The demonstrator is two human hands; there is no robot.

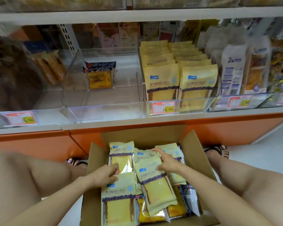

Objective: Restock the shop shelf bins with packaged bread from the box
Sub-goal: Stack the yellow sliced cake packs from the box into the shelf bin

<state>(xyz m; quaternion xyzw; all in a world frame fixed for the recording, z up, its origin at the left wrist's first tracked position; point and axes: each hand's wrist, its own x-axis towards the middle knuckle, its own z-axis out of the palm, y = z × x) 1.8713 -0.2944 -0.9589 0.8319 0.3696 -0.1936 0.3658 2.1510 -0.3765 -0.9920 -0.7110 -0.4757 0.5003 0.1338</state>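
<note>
An open cardboard box [198, 154] sits on the floor between my knees, holding several pale yellow bread packs and darker orange ones at the bottom. My left hand [107, 174] curls its fingers round the lower edge of an upright yellow pack [122, 156] at the box's left. My right hand [166, 161] lies with straight fingers on top of another yellow pack [155, 183] in the middle. On the shelf above, a clear bin [178, 103] is filled with two rows of the same yellow packs. The clear bin [104, 108] to its left holds one dark orange pack [100, 77].
An orange base panel [219, 128] runs under the white shelf edge. Price tags [163, 107] hang on the bin fronts. Tall white and clear bread bags [234, 70] fill the bin at the right. My sandalled feet [219, 151] flank the box.
</note>
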